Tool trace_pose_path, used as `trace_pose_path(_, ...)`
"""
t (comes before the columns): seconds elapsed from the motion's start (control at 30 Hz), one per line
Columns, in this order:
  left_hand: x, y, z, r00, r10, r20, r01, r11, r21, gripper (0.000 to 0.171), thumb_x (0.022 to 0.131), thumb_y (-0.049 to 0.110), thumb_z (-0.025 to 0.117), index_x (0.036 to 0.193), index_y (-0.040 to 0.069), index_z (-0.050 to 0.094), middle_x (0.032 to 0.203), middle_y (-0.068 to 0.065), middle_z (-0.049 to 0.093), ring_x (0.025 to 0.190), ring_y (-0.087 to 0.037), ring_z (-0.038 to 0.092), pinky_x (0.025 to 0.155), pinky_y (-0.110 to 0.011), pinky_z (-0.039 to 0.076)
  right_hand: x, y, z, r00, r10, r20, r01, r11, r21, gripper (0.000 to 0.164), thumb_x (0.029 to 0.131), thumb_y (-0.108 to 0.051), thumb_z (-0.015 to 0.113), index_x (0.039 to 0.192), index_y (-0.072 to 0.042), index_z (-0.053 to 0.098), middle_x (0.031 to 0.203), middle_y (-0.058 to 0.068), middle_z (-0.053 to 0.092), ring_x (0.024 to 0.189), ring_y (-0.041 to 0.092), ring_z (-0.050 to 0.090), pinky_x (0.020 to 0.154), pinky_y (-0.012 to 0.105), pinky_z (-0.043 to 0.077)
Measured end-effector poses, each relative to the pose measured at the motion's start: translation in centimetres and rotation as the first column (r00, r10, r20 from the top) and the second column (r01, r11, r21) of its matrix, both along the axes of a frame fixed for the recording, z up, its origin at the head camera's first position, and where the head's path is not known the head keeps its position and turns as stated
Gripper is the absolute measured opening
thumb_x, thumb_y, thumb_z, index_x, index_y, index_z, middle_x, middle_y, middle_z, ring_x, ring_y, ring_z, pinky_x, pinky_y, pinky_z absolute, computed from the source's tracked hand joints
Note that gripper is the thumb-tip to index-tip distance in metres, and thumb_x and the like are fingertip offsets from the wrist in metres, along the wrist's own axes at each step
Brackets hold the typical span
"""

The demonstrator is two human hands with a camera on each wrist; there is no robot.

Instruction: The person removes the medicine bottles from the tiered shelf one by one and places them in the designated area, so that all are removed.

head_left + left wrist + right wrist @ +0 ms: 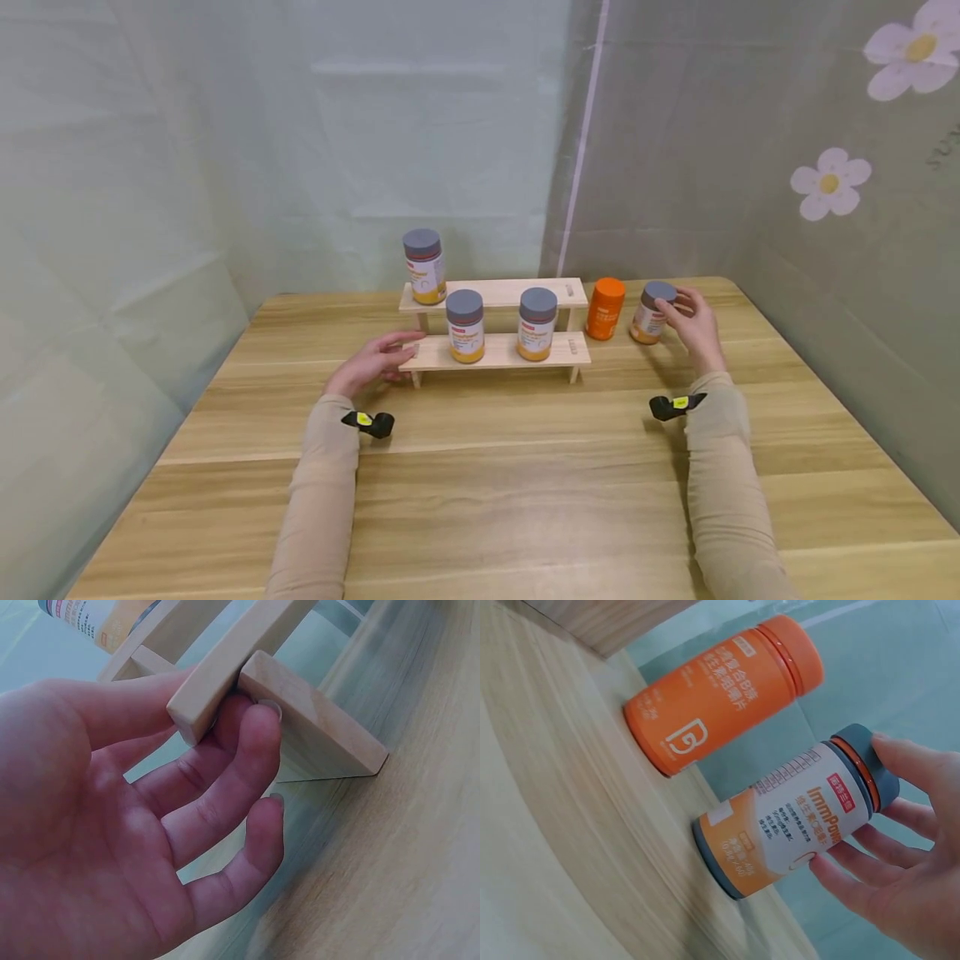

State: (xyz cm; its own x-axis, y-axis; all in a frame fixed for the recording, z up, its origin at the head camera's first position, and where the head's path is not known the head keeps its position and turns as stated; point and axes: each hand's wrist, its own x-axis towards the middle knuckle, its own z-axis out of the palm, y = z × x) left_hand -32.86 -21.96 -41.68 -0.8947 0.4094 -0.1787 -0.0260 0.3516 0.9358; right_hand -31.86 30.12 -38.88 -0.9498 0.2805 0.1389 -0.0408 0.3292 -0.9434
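In the head view my left hand (375, 362) holds the left end of the lower step of a two-tier wooden stand (502, 354). The left wrist view shows its fingers curled under the board (217, 675) beside a leg. My right hand (693, 325) grips a vitamin bottle (648, 321) with a grey lid and a white and orange label. In the right wrist view the thumb (907, 757) touches the lid and other fingers lie along the bottle's side. An orange bottle (605, 310) stands between that bottle and the stand.
On the lower step stand two grey-lidded bottles, one left (466, 327) and one right (537, 325). A third such bottle (424, 268) is on the upper step's left end. The wood-grain table (525, 500) meets a hanging cloth (450, 125) behind.
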Motion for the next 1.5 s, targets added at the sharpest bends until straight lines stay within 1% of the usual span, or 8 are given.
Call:
trace_pose_path(0.13,0.0,0.1,0.1,1.0,0.011,0.01,-0.011,1.0,-0.003,0.052,0.1,0.031,0.054,0.147,0.014,0.04,0.15,-0.018,0.039,0.097,-0.01,0.054,0.082,-0.029,0.048,-0.2,-0.5,-0.1,0.999,-0.035,0.011,0.035,0.999,-0.013,0.065,0.096,-0.038,0.056,0.147,-0.004,0.035,0.15,0.021,0.039,0.135,0.033,0.042,0.108,0.038,0.041)
trace_pose_path(0.2,0.0,0.1,0.1,1.0,0.011,0.015,-0.011,1.0,-0.001,0.053,0.1,0.031,0.054,0.148,0.014,0.039,0.15,-0.019,0.039,0.098,-0.011,0.055,0.083,-0.029,0.049,-0.4,-0.7,-0.1,0.999,-0.048,0.01,0.049,0.998,-0.031,0.064,0.096,-0.037,0.056,0.147,-0.004,0.035,0.151,0.02,0.039,0.137,0.034,0.04,0.111,0.043,0.038)
trace_pose_path(0.43,0.1,0.3,0.2,1.0,0.018,0.022,-0.018,1.0,-0.001,0.052,0.099,0.031,0.054,0.147,0.014,0.04,0.149,-0.019,0.04,0.098,-0.011,0.054,0.083,-0.029,0.049,-1.0,-1.2,-0.3,0.996,-0.094,0.007,0.094,0.993,-0.071,0.063,0.094,-0.038,0.059,0.145,-0.007,0.038,0.147,0.016,0.042,0.13,0.025,0.045,0.1,0.028,0.043)
trace_pose_path(0.67,-0.2,0.7,0.4,1.0,0.015,0.02,-0.015,1.0,0.002,0.051,0.099,0.031,0.054,0.147,0.015,0.041,0.149,-0.017,0.041,0.1,-0.012,0.055,0.084,-0.03,0.05,-1.4,-1.4,-0.1,0.987,-0.16,-0.009,0.159,0.986,-0.058,0.059,0.091,-0.039,0.065,0.138,-0.009,0.046,0.138,0.012,0.051,0.121,0.021,0.051,0.103,0.032,0.043)
trace_pose_path(0.83,-0.1,0.9,0.6,1.0,0.01,0.017,-0.01,1.0,-0.001,0.051,0.1,0.03,0.054,0.147,0.015,0.041,0.148,-0.018,0.042,0.095,-0.012,0.058,0.082,-0.029,0.05,-1.3,-1.4,0.0,0.985,-0.171,-0.022,0.17,0.984,-0.044,0.059,0.091,-0.037,0.065,0.138,-0.006,0.045,0.135,0.012,0.05,0.119,0.02,0.051,0.103,0.032,0.043)
trace_pose_path(1.03,0.0,0.8,0.8,1.0,0.014,0.007,-0.014,1.0,-0.015,0.05,0.1,0.03,0.053,0.146,0.015,0.042,0.147,-0.018,0.042,0.094,-0.012,0.058,0.081,-0.029,0.05,-1.1,-1.6,0.1,0.99,-0.143,-0.017,0.143,0.989,-0.029,0.062,0.092,-0.038,0.063,0.14,-0.005,0.042,0.141,0.017,0.047,0.125,0.026,0.049,0.106,0.037,0.042)
trace_pose_path(1.33,0.2,0.3,0.6,1.0,0.023,0.013,-0.023,0.999,-0.023,0.05,0.099,0.031,0.054,0.146,0.016,0.042,0.147,-0.019,0.043,0.092,-0.013,0.06,0.082,-0.03,0.051,-1.1,-1.3,0.1,1.0,-0.024,0.014,0.025,0.999,-0.047,0.074,0.093,-0.044,0.059,0.149,-0.007,0.027,0.152,0.019,0.034,0.139,0.034,0.036,0.114,0.046,0.032)
trace_pose_path(1.5,0.3,0.1,0.6,1.0,0.018,0.018,-0.017,1.0,-0.013,0.052,0.1,0.031,0.053,0.147,0.014,0.04,0.147,-0.02,0.042,0.09,-0.011,0.059,0.081,-0.029,0.051,-1.0,-1.8,1.0,0.997,-0.056,-0.053,0.053,0.997,-0.06,0.063,0.094,-0.038,0.059,0.145,-0.01,0.034,0.148,0.016,0.037,0.137,0.03,0.038,0.111,0.042,0.035)
